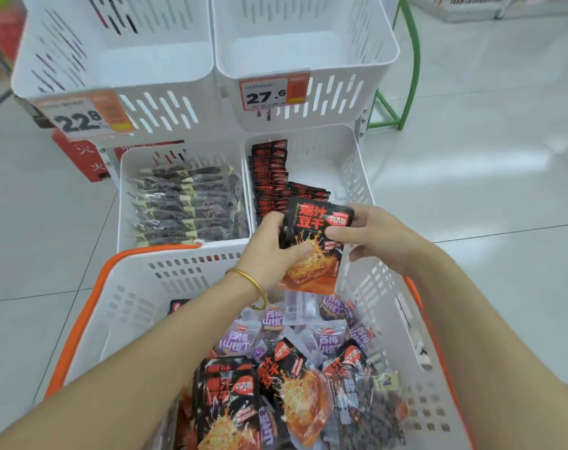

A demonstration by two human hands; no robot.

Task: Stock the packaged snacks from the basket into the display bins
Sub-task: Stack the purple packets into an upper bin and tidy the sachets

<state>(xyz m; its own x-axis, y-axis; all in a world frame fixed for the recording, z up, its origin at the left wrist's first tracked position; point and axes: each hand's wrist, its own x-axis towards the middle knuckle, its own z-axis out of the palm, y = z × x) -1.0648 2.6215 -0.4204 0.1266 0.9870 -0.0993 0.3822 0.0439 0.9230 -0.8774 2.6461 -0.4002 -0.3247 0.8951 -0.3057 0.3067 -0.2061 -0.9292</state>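
Both hands hold a black-and-orange snack packet above the far rim of the white basket. My left hand grips its left edge, thumb on the front. My right hand pinches its upper right corner. Just beyond lies the lower right display bin, with a row of matching black-red packets along its left side. The basket holds several more black-orange packets and purple packets.
The lower left bin is full of clear packs of dark snacks. Two upper white bins carry price tags 22.8 and 27.6. A green metal frame stands at the right on the tiled floor.
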